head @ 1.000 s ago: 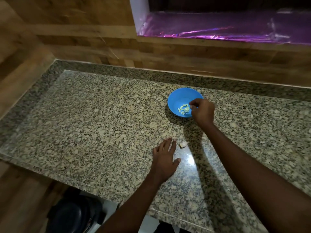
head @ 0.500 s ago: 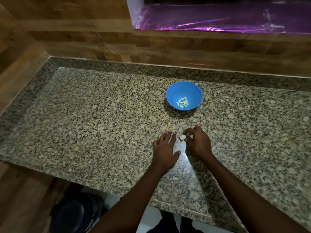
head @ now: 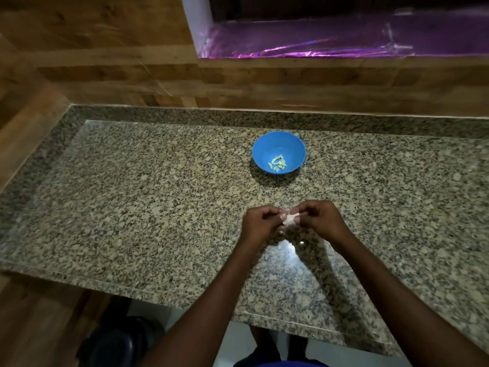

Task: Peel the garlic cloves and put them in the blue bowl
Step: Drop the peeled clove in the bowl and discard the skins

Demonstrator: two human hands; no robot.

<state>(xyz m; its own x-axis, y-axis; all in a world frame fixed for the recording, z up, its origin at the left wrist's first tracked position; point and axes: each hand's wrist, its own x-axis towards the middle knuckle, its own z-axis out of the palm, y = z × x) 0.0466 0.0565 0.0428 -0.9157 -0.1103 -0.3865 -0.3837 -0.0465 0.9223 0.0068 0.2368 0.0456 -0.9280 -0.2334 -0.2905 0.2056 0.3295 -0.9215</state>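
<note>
A blue bowl [head: 279, 144] stands on the granite counter [head: 132, 197] toward the back, with several pale peeled garlic cloves [head: 277, 163] in its bottom. Nearer to me, a small white garlic piece [head: 369, 218] is held just above the counter between both hands. My left hand [head: 260, 224] pinches it from the left with curled fingers. My right hand [head: 318, 219] pinches it from the right. Most of the garlic is hidden by my fingertips.
A wood-panelled wall [head: 238, 83] runs behind and to the left of the counter. A ledge covered in shiny purple film [head: 344, 41] sits above at the back right. A dark round object [head: 113, 345] lies on the floor below the counter's front edge.
My right hand left the bowl, came back to the garlic piece near my left hand and picked it up. My left hand lifted off the counter and now grips the garlic too.
</note>
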